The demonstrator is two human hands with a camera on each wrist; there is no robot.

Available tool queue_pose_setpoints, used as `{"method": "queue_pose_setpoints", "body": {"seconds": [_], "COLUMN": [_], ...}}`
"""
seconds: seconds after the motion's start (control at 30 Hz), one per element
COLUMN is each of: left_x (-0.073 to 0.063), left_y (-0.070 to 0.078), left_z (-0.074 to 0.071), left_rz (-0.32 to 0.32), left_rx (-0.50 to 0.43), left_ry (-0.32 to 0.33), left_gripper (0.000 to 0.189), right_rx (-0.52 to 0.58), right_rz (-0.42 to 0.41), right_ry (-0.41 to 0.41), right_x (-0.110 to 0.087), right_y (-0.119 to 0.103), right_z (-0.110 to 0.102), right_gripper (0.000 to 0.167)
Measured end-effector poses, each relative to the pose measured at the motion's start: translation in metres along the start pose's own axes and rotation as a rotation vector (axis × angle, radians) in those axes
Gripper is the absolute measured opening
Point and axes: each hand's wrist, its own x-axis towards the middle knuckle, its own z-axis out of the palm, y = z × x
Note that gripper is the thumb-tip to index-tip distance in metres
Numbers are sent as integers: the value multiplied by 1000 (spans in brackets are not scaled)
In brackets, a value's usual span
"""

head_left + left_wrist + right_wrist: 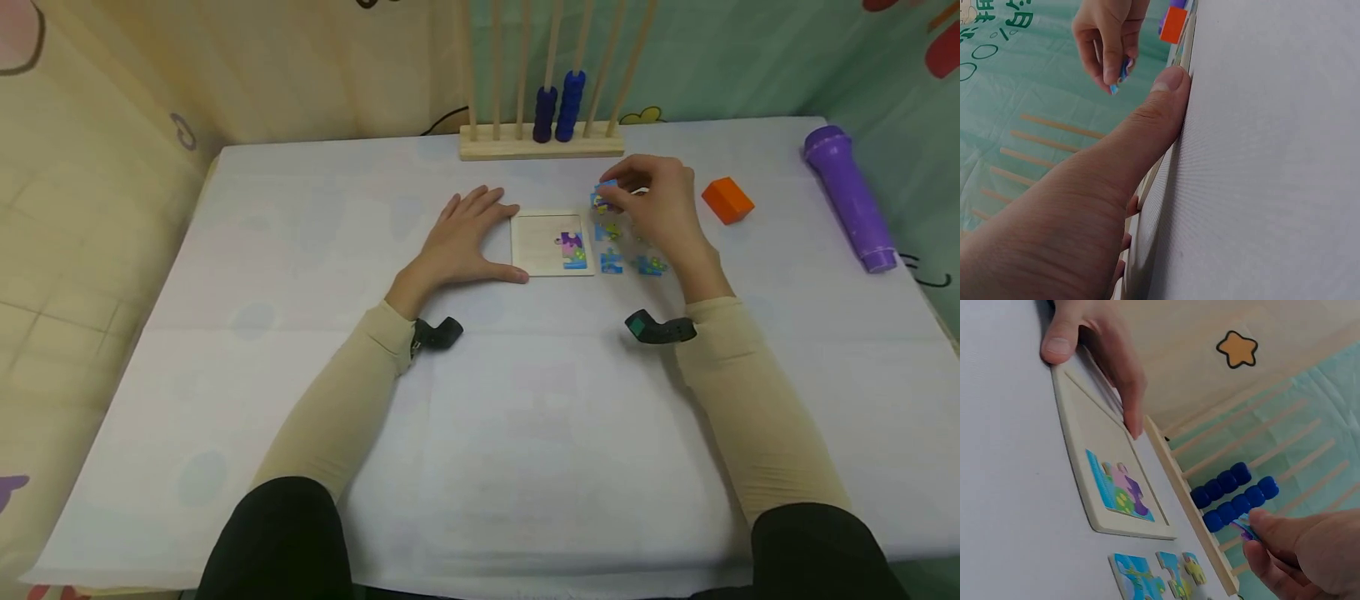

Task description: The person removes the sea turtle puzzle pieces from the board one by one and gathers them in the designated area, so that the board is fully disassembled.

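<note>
A shallow wooden puzzle tray (536,237) lies flat on the white-covered table. Some joined puzzle pieces (1124,494), with pink, purple and blue print, fill its right lower corner. My left hand (467,240) rests at the tray's left side, fingers spread, thumb by the near left corner. Above the tray's far right corner, my right hand (663,200) pinches a blue and purple puzzle piece (1245,527) between thumb and fingers. Several loose pieces lie right of the tray, among them a blue one (611,263) and a blue-green one (651,266). The right hand partly hides that area.
A wooden rod stand (540,150) with dark blue beads (571,104) stands at the table's back edge. An orange block (727,200) lies right of my right hand, and a purple flashlight-shaped object (851,200) lies farther right. Printed curtains (337,67) hang behind.
</note>
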Motion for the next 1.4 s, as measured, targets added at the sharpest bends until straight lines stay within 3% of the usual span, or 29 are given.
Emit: {"method": "queue_pose_setpoints", "body": {"seconds": [0.17,0.33,0.5,0.67,1.1,1.27,1.4], "left_x": [1,2,0,0,2,1,1], "left_y": [0,0,-3,-4,-2,-2,-2], "left_z": [2,3,2,4,4,3,3], "left_rz": [2,2,-3,4,9,4,5], "left_rx": [4,18,12,2,8,1,-3], "left_ry": [1,-5,1,6,7,6,3], "left_gripper": [111,112,112,112,111,111,111], "right_rx": [7,-5,-37,-101,-238,-245,-232], "right_rz": [116,164,130,88,17,84,109], "right_ry": [57,115,205,246,234,148,132], "right_x": [-1,-8,-11,-11,-13,-13,-13], "right_y": [16,35,44,52,58,58,58], "right_z": [-17,-28,-25,-18,-15,-14,-14], "right_gripper": [32,34,27,26,27,28,30]}}
